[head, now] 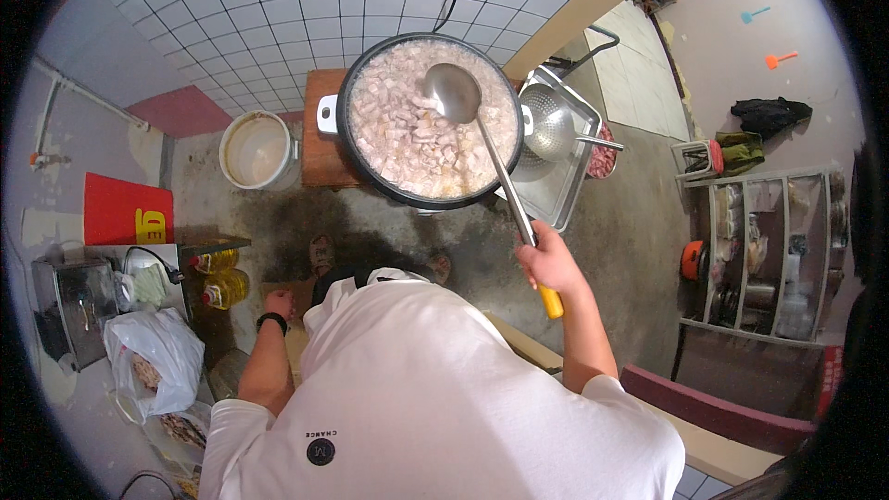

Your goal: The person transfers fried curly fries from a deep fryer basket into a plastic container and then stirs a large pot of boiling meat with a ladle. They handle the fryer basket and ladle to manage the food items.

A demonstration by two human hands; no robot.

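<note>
My right hand [550, 257] grips the long handle of a large steel ladle [455, 92], just above its yellow end. The ladle's bowl rests at the surface of pale diced meat [403, 132] in cloudy, frothy liquid. This fills a wide round black electric pan [345, 146] with white side handles, standing before me on a reddish-brown wooden surface [321, 160]. My left hand [279, 305], with a black band at the wrist, hangs low beside my body, away from the pan. Its fingers are curled in and I see nothing in them.
Right of the pan, a steel strainer [549, 121] lies over a metal tray [573, 184], with a container of red meat [601, 153] beyond. A white bucket [257, 149] stands left. Oil bottles [226, 289] and a plastic bag [156, 361] are farther left; a shelf rack [764, 250] stands right.
</note>
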